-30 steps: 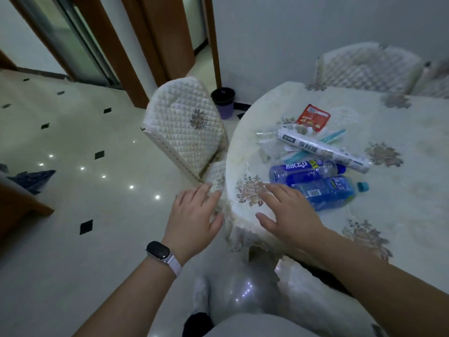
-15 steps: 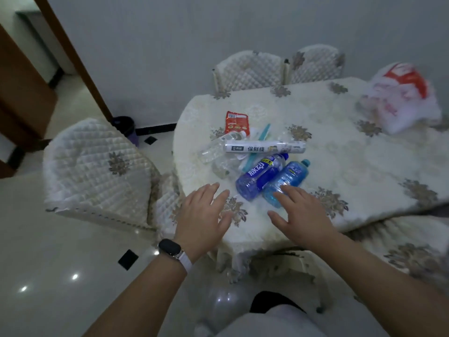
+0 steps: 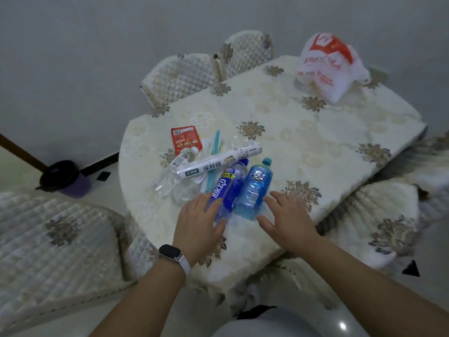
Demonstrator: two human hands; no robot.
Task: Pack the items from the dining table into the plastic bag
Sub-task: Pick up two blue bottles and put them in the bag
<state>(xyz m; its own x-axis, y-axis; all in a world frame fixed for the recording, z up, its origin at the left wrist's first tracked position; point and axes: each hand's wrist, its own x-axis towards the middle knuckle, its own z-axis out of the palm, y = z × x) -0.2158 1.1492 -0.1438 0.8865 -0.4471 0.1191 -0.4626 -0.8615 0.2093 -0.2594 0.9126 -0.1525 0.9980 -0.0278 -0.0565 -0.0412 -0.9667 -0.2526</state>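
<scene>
On the dining table point(image 3: 303, 152) lie a dark blue bottle point(image 3: 227, 188), a light blue bottle point(image 3: 254, 190), a white cling-film box point(image 3: 218, 164), a red packet point(image 3: 185, 139), a teal toothbrush point(image 3: 215, 144) and clear plastic packaging point(image 3: 170, 181). The white and red plastic bag point(image 3: 326, 66) stands at the table's far right. My left hand point(image 3: 198, 229) is open over the near end of the dark blue bottle, its fingers straight. My right hand point(image 3: 285, 218) is open just right of the light blue bottle, holding nothing.
Quilted chairs stand at the left point(image 3: 56, 239), behind the table point(image 3: 184, 76) and at the right point(image 3: 379, 227). A dark bin point(image 3: 64, 178) sits on the floor by the wall.
The view has swung right and over the table, bringing the plastic bag into sight. Both hands have moved forward to the two bottles.
</scene>
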